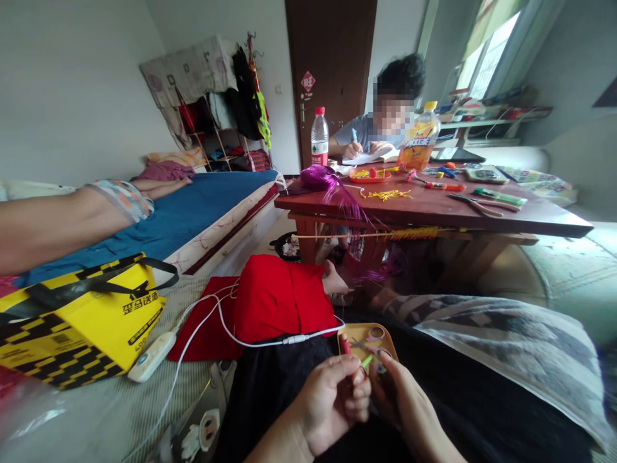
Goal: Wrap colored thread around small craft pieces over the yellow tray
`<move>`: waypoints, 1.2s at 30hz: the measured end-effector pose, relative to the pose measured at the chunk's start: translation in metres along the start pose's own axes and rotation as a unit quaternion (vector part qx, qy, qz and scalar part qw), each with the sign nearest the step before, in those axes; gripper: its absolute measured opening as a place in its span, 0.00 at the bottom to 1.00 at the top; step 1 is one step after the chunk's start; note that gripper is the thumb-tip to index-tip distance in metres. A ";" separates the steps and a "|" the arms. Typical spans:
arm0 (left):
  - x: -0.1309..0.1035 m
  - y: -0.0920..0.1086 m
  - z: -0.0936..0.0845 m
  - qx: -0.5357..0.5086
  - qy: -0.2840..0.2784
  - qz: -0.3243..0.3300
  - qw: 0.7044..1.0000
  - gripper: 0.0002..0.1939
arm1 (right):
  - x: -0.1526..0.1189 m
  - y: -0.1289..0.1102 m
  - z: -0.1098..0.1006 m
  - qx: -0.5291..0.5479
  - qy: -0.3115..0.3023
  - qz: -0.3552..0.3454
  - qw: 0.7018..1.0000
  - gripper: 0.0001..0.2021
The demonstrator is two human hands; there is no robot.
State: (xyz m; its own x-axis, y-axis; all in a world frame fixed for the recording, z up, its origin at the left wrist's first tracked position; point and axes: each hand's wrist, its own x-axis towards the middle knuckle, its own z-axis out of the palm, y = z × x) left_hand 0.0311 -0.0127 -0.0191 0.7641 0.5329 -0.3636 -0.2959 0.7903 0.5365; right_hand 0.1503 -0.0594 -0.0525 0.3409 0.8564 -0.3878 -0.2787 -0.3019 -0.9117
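My left hand (332, 395) is closed in a pinch over my lap, thumb against the curled fingers. A small yellow-green piece (367, 361) shows at its fingertips, too small for me to tell its kind. Close beside it, my right hand (409, 399) is also closed, its thumb and fingers at the other side of that piece; what they grip is hidden. Just beyond my fingers lies a yellow tray (359, 328) holding scissors (375, 334) and a small red item (345, 344).
A red cloth (284, 299) and white cable (263, 344) lie ahead-left, near a yellow-black bag (110, 328). The dark red table (434, 209) bears bottles, pliers (477, 204), yellow pieces (388, 195) and purple strands (321, 179). A person (359, 132) writes behind it; another person's legs (48, 209) rest on the bed.
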 end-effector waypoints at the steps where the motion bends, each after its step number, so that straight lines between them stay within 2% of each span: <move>1: -0.002 0.001 0.002 -0.010 -0.008 0.003 1.000 0.15 | 0.004 0.001 -0.006 -0.023 -0.014 -0.002 1.000 0.26; 3: -0.004 0.002 0.005 -0.020 -0.031 0.008 0.999 0.16 | 0.018 0.008 -0.021 -0.153 -0.058 -0.036 0.986 0.27; 4: -0.005 0.002 0.005 -0.020 -0.044 0.008 0.999 0.17 | 0.027 0.013 -0.029 -0.258 -0.073 -0.080 0.960 0.24; 5: -0.005 0.002 0.006 -0.017 -0.058 0.007 0.998 0.18 | 0.036 0.020 -0.037 -0.386 -0.084 -0.129 0.909 0.20; 6: -0.005 0.002 0.005 -0.014 -0.068 0.008 0.998 0.18 | 0.045 0.028 -0.043 -0.429 -0.083 -0.136 0.889 0.14; 7: -0.004 0.002 0.005 -0.012 -0.074 0.007 0.997 0.19 | 0.053 0.036 -0.048 -0.462 -0.076 -0.138 0.873 0.13; 9: -0.002 0.000 0.003 -0.008 -0.066 0.024 0.997 0.20 | 0.065 0.050 -0.052 -0.503 -0.064 -0.135 0.851 0.17; 11: -0.001 -0.002 0.000 0.000 -0.030 0.068 0.997 0.19 | 0.069 0.058 -0.051 -0.522 -0.059 -0.138 0.839 0.19; 13: 0.000 -0.003 -0.001 0.021 0.016 0.129 0.991 0.17 | 0.067 0.055 -0.048 -0.519 -0.061 -0.146 0.840 0.19; 16: 0.002 -0.004 -0.002 0.058 0.044 0.186 0.980 0.16 | 0.055 0.036 -0.041 -0.484 -0.075 -0.162 0.857 0.16; 18: 0.002 -0.003 -0.002 0.070 0.031 0.188 0.979 0.19 | 0.043 0.020 -0.035 -0.402 -0.111 -0.152 0.896 0.13; 19: 0.002 -0.003 -0.002 0.075 0.024 0.184 0.980 0.20 | 0.037 0.014 -0.031 -0.318 -0.144 -0.130 0.928 0.15; 20: 0.002 -0.003 -0.002 0.085 0.019 0.178 0.980 0.20 | 0.031 0.010 -0.027 -0.184 -0.189 -0.086 0.961 0.17; 21: 0.002 -0.003 -0.003 0.102 0.016 0.176 0.979 0.20 | 0.026 0.006 -0.022 -0.054 -0.227 -0.043 0.971 0.19; 23: 0.001 -0.003 -0.005 0.157 0.020 0.180 0.971 0.20 | 0.018 0.003 -0.014 0.154 -0.263 0.033 0.952 0.18; 24: 0.000 -0.002 -0.005 0.190 0.024 0.184 0.964 0.20 | 0.015 0.002 -0.011 0.201 -0.260 0.053 0.943 0.16; 26: -0.002 0.000 -0.005 0.256 0.033 0.192 0.947 0.21 | 0.011 0.000 -0.007 0.240 -0.231 0.075 0.940 0.14; 30: -0.007 0.004 0.001 0.361 0.059 0.203 0.909 0.23 | 0.006 -0.006 -0.005 0.245 -0.197 0.082 0.946 0.15; 36: -0.012 0.007 0.010 0.411 0.082 0.211 0.883 0.22 | 0.006 -0.006 -0.006 0.239 -0.186 0.077 0.950 0.15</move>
State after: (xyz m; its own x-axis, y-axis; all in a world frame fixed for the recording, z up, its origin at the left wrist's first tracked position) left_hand 0.0259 -0.0169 -0.0035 0.5724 0.8172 -0.0675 0.0321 0.0599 0.9977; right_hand 0.1593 -0.0550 -0.0499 -0.0519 0.9333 -0.3555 -0.7054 -0.2862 -0.6485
